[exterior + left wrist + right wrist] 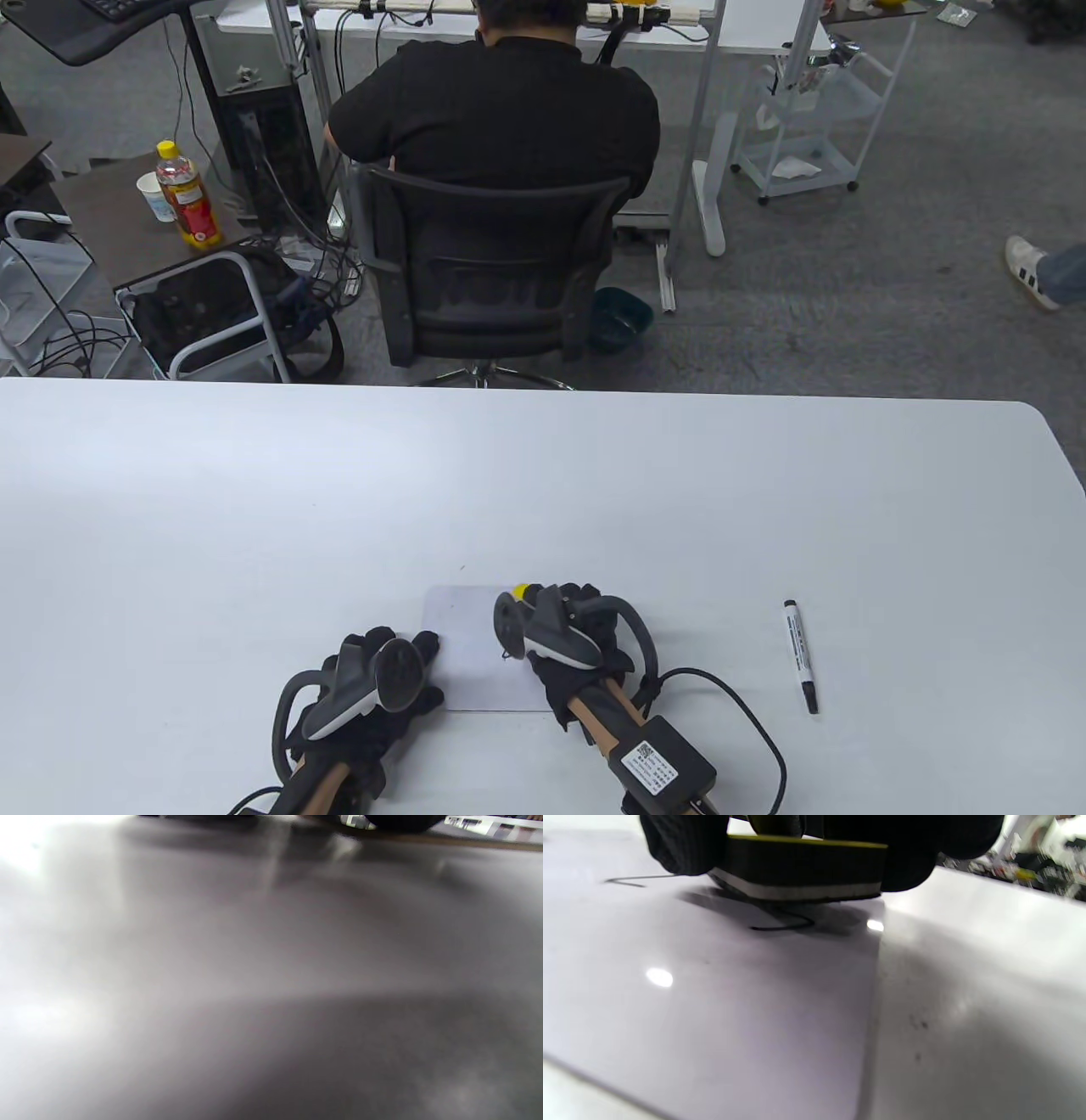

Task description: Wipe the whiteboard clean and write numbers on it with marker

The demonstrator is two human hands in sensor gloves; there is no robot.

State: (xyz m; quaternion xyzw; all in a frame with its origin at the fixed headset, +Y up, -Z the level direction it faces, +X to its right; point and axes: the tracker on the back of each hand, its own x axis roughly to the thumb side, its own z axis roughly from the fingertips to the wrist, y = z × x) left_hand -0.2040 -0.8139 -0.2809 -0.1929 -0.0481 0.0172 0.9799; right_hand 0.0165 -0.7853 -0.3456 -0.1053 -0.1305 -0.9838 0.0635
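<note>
Wiping looks only partly done: right hand clamps the yellow-backed black felt eraser over leftover black strokes on the small white whiteboard, left hand steadies its near-left edge, grip unclear, black marker untouched right.

No text can be read; the marker's print is too small.
</note>
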